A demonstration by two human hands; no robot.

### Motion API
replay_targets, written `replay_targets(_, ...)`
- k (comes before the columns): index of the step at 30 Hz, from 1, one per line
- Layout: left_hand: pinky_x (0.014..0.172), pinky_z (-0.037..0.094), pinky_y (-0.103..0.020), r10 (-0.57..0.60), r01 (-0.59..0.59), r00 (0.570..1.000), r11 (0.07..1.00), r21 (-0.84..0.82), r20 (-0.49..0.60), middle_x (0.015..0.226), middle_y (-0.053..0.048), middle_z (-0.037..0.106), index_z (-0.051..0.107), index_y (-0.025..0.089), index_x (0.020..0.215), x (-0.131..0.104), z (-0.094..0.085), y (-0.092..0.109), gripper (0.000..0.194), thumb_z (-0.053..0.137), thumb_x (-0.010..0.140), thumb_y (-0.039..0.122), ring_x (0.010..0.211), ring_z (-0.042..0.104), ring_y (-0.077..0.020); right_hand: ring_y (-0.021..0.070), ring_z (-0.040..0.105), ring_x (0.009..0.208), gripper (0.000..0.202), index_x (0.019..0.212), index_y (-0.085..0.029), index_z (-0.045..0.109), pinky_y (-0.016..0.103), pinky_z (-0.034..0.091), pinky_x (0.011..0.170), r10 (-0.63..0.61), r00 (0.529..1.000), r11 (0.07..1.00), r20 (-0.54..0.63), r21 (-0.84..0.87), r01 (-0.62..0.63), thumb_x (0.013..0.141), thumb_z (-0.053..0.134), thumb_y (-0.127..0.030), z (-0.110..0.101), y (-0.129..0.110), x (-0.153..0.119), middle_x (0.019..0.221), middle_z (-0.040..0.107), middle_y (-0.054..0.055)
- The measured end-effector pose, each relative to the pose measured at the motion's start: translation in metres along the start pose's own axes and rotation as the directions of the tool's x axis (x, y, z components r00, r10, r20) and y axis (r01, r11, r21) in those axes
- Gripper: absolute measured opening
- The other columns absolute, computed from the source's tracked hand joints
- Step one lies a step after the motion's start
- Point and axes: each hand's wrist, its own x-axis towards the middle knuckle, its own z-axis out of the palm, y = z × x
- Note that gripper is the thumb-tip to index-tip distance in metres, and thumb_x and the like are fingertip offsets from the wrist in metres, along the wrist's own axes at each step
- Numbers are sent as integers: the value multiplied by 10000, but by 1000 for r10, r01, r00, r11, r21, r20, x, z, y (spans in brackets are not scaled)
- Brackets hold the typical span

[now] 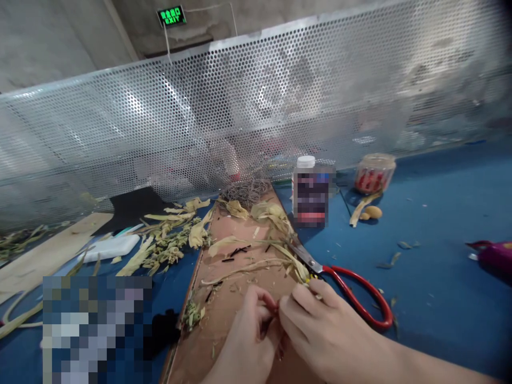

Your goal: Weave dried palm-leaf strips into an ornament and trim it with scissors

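Over the brown board point(236, 288), my left hand point(254, 333) and my right hand point(320, 328) meet with bent fingers pressed together. A small dark reddish thing shows between and below the fingertips; its kind is hidden by the fingers. Scissors with red handles point(360, 298) lie just past my right hand, blades pointing to the far left, partly over the board. Dry pale husk strips point(272, 213) and short black bits point(236, 253) are scattered on the board. A tangle of thin grey wire or cord point(248, 192) sits at its far end.
Dried leaves point(172, 240), a white packet point(114, 248) and a black sheet point(130, 208) lie left. Behind the scissors stand a white-capped bottle point(308, 192) and a clear jar point(375, 173). A purple object point(496, 258) is far right. A perforated metal screen point(256, 96) closes the back.
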Motion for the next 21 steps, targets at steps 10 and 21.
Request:
replay_targets(10,486,325,-211,6,-6,999,1000,13,-46,542,49,501,331,208,814,-5,2,10,257,470,823,425,497,451,-95,182,387,731,102,707,-171,565,352,264,717,78,997,997,-18,-11,-78,767,568,-253,0,4,-5,712,503,30)
replay_targets(21,581,416,-273,69,-81,983,995,-62,-168,617,6,599,335,199,972,-3,-1,15,295,480,823,408,563,541,-136,176,483,788,232,1071,-185,522,338,333,741,316,937,930,-151,243,-275,857,432,-201,-6,23,-3,880,580,59)
